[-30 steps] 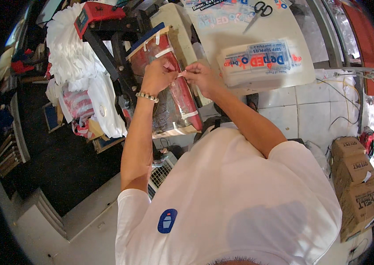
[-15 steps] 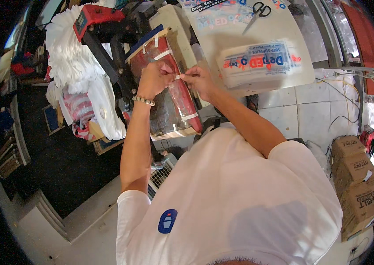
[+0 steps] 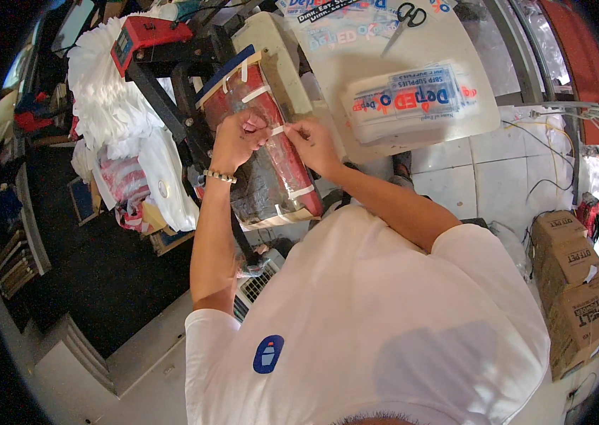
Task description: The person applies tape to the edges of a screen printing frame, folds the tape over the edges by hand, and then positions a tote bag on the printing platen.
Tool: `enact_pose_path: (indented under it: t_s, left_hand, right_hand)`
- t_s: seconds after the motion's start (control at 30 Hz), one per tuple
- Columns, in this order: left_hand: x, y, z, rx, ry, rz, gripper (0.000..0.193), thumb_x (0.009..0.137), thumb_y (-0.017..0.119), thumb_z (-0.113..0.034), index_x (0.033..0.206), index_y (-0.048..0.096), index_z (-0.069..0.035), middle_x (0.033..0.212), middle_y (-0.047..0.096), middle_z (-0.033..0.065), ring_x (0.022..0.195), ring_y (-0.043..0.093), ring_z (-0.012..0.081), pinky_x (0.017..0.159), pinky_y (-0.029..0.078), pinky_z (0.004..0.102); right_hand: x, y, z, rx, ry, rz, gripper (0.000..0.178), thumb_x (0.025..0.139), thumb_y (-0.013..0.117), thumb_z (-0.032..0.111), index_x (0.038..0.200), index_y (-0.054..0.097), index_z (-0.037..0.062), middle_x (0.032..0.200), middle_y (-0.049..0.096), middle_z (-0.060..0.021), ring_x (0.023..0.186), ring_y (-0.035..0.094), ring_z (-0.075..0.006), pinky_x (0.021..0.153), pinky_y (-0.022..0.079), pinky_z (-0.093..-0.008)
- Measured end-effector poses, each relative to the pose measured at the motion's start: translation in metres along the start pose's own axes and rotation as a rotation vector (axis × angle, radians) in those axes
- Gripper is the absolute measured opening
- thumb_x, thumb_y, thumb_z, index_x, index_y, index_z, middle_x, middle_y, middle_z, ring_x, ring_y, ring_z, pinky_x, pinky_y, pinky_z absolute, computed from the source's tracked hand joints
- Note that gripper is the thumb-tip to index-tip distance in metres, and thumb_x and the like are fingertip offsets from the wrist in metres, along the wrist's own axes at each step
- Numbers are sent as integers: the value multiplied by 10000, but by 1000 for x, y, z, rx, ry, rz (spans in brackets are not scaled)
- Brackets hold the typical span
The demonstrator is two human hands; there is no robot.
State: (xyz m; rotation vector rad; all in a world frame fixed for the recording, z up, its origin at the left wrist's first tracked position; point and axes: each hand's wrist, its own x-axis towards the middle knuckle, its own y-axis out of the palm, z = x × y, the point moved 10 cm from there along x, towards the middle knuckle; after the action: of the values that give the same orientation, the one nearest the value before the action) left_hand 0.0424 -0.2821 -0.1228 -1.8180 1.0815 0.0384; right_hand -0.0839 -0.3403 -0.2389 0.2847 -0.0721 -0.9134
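A short white strip of tape point(image 3: 277, 130) spans the gap between my two hands, over the red edge of a heat press bed point(image 3: 264, 83). My left hand point(image 3: 238, 142), a beaded bracelet at its wrist, is closed with fingers curled in, its fingertips at the strip's left end. The other end is pinched between thumb and fingers of my right hand point(image 3: 312, 145). More white tape pieces point(image 3: 301, 192) cross the red band above and below the hands. A clear, shiny film covers part of the bed's dark surface.
Left of the bed stands the press's black arm with a red control box point(image 3: 147, 37), beside piled white garments point(image 3: 105, 92). On a pale table point(image 3: 480, 117) to the right lie scissors point(image 3: 406, 25) and stacked printed film sheets point(image 3: 406, 99). Cardboard boxes point(image 3: 586, 312) stand at far right.
My hands have drawn slightly apart, showing more of the tape strip between them. The left hand's fingers are curled more tightly. The whole view has shifted a little.
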Motion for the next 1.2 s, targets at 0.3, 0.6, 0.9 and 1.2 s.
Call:
enact_pose_path:
  t_s: [0.3,0.6,0.9,1.2]
  left_hand:
    - [-2,-4,9,14,24,-74,152,779,777,-71,820,660,17,695,674,80,622,641,134,584,509,283]
    - [-19,-8,-24,349,139,-250,177,768,784,-125,817,673,4,776,693,167,717,698,301,665,540,357]
    - [-41,-1,-35,441,301,-362,153,812,720,-138,893,702,-9,829,678,195,779,680,356,696,538,418]
    - [-53,17,-40,612,425,-443,122,853,631,-96,922,627,4,859,608,193,793,621,399,713,513,473]
  right_hand:
    - [7,1,18,-148,14,55,280,815,775,266,824,708,-6,769,646,-156,688,631,-267,634,473,-374]
    - [10,4,9,-147,184,65,391,727,855,347,821,716,-6,727,691,-117,654,641,-182,615,496,-320]
    - [13,7,2,-157,190,56,452,704,843,434,772,710,7,715,689,-160,661,675,-251,635,520,-371]
    - [10,11,8,-253,190,81,482,729,820,439,826,671,-9,742,657,-164,679,636,-269,641,501,-396]
